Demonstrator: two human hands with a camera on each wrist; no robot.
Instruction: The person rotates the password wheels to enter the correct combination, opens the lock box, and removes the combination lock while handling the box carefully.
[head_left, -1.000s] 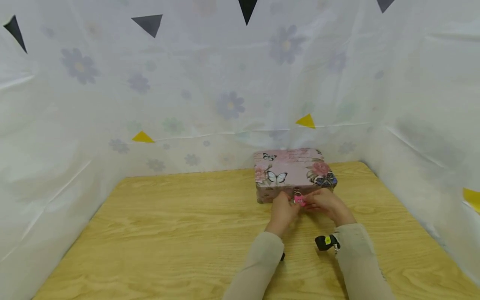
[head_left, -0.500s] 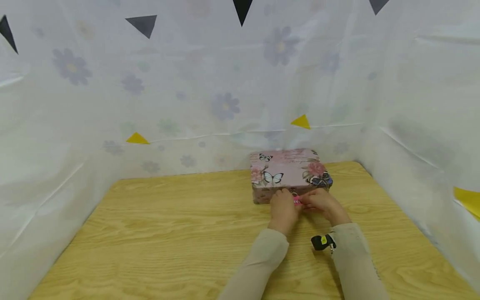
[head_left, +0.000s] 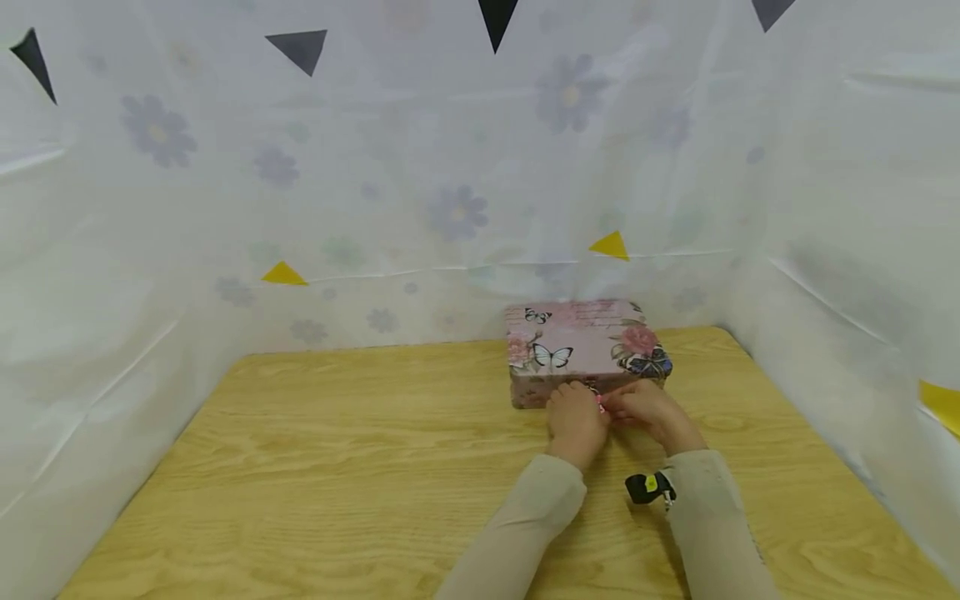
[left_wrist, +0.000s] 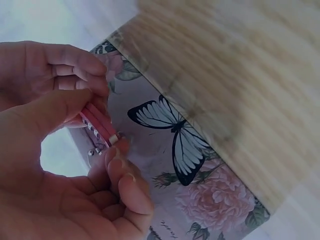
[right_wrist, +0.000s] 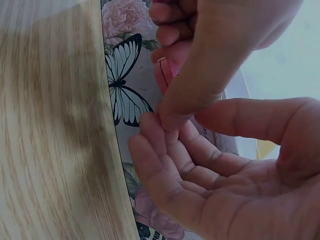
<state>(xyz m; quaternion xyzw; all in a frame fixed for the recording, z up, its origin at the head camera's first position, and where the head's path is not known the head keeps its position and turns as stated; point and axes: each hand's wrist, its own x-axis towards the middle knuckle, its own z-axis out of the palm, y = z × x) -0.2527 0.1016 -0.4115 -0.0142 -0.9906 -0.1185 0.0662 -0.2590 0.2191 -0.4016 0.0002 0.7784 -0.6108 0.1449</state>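
A pink combination padlock (left_wrist: 100, 125) with a row of small dials hangs by its shackle at the front clasp of a tin box (head_left: 585, 337) printed with butterflies and roses. My left hand (head_left: 576, 423) pinches the padlock between thumb and fingers, covering much of it in the head view. From the other side, my right hand (head_left: 651, 410) holds the padlock's end with its fingertips, close against the left thumb. In the right wrist view the right hand (right_wrist: 225, 175) has its palm turned up, and the left thumb hides its thumb tip. The box lid is down.
The box stands at the back right of a wooden table (head_left: 337, 467), near the white flowered sheet (head_left: 405, 208) behind it. More white sheeting hangs at both sides. A black strap (head_left: 649, 488) shows at the right sleeve.
My left hand has shifted right and turned over the padlock, so less pink shows than before. The right hand stays at the padlock. The box has not moved on the table.
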